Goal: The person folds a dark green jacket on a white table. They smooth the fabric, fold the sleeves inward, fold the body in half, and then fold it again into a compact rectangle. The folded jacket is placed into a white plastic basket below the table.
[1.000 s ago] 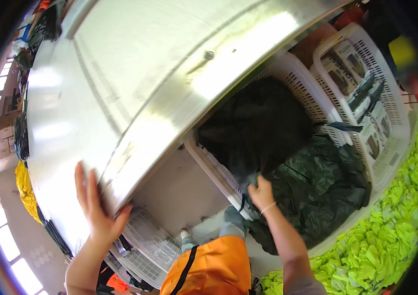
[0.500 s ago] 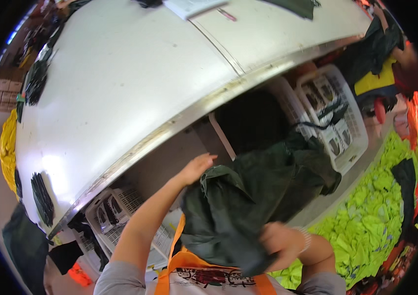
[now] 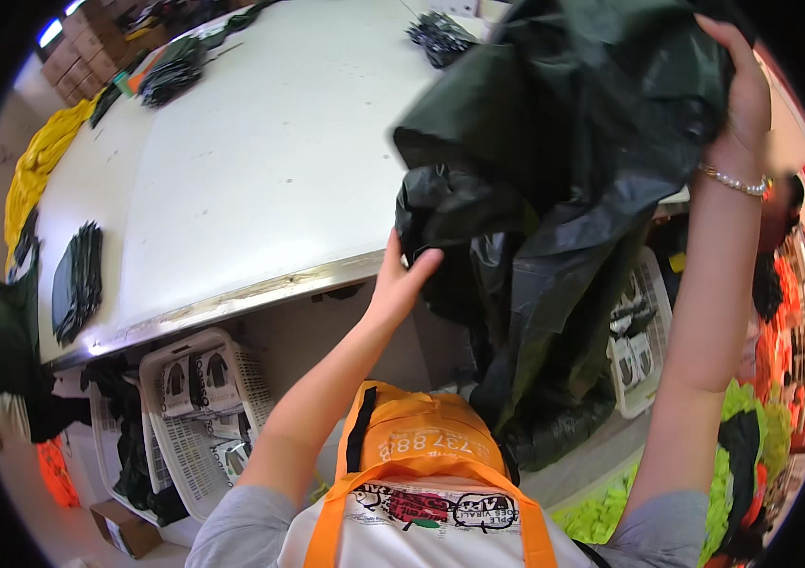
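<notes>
Nearest: orange apron [image 3: 426, 435] over a white printed top, grey sleeves at both elbows.

Left hand [image 3: 400, 279]: at the lower left edge of the dark green glossy garment [image 3: 577, 114], just off the table's front edge. Thumb spread well away from the fingers, which run behind a bunched fold. Touching, but can't tell if it's gripping; the fold hides the fingertips.

Right hand [image 3: 745, 99]: raised at upper right, beaded bracelet [image 3: 738, 182] on the wrist. Fingers curled round the garment's right edge, holding it up.

Garment: bunched between the hands, upper part covering the table's right side, lower folds hanging past the front edge toward the floor.

Below, left: white slatted basket [image 3: 173, 464] with packaged goods [image 3: 211, 383] in it. Right: second white basket [image 3: 654, 284], partly behind the garment, also with packs. Lime-green fabric heap [image 3: 601, 511] on the floor by the right arm.

White worktable [image 3: 260, 170] beyond: folded dark stack [image 3: 78, 284] at the left end, another dark stack [image 3: 173, 74] at the far left corner. Yellow fabric [image 3: 43, 166] along the left edge. Brown cartons [image 3: 80, 57] furthest back.
</notes>
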`<state>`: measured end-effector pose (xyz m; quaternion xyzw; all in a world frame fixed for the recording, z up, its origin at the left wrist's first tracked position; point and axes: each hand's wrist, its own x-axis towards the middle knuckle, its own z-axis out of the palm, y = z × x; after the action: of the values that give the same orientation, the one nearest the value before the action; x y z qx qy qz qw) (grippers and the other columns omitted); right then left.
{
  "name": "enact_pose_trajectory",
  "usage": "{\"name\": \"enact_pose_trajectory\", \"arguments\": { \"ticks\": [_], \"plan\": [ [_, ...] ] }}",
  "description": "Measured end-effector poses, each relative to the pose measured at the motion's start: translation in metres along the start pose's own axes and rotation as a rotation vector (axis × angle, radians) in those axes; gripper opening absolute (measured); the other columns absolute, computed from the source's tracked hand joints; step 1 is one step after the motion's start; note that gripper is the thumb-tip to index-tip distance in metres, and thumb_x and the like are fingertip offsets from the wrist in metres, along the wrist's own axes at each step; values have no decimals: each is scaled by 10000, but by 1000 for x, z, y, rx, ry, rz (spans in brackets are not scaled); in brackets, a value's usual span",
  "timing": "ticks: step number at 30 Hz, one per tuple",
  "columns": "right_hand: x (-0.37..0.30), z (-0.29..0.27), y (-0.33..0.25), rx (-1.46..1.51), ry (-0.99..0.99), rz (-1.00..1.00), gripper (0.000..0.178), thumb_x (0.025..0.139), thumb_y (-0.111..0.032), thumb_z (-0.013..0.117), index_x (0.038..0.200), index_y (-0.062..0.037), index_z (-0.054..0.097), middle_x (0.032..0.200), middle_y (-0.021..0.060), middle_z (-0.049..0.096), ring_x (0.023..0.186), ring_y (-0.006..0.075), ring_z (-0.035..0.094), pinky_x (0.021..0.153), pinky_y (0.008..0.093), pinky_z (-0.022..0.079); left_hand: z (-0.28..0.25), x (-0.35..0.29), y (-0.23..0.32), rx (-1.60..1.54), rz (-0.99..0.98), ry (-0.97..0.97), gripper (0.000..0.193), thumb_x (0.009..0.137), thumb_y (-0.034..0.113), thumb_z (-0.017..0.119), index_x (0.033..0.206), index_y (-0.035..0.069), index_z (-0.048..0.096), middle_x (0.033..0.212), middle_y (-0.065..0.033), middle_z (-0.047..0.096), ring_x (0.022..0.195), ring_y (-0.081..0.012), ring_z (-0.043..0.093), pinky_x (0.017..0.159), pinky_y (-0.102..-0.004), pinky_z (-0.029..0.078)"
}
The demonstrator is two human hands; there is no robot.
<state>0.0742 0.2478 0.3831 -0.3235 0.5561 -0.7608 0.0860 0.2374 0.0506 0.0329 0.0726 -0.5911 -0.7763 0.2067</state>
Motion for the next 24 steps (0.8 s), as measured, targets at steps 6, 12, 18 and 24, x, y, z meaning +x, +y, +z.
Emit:
{"name": "enact_pose_trajectory", "arguments": {
  "ticks": [6,12,18,24],
  "plan": [
    [-124,277,124,-468,-835,-333,300,842,-271,572,853,29,587,787,213,597,699,361,588,633,443,476,-10,21,119,243,85,-190,516,839,253,662,1223,-33,470,1149,-119,554,1093,-198,500,936,-315,382],
    [-128,220,94,-397,-861,-603,192,854,-204,597,959,-49,641,862,135,653,816,296,646,738,367,521,-80,-54,127,308,131,-61,449,824,236,661,1151,-22,495,1049,-123,574,1003,-223,533,865,-330,409],
    [-93,101,199,16,-725,354,366,834,-187,679,1171,-73,594,1257,102,547,1152,191,497,999,356,377,-81,-69,187,513,159,-456,383,808,220,659,1079,-12,520,949,-127,595,914,-247,566,793,-345,437],
    [-209,121,219,-185,-1583,521,285,822,-189,661,1083,-77,635,1129,89,605,1006,210,550,895,356,416,1,-79,237,363,415,-1426,317,793,204,658,1007,-1,545,849,-131,616,824,-271,598,722,-359,464]
  ]
}}
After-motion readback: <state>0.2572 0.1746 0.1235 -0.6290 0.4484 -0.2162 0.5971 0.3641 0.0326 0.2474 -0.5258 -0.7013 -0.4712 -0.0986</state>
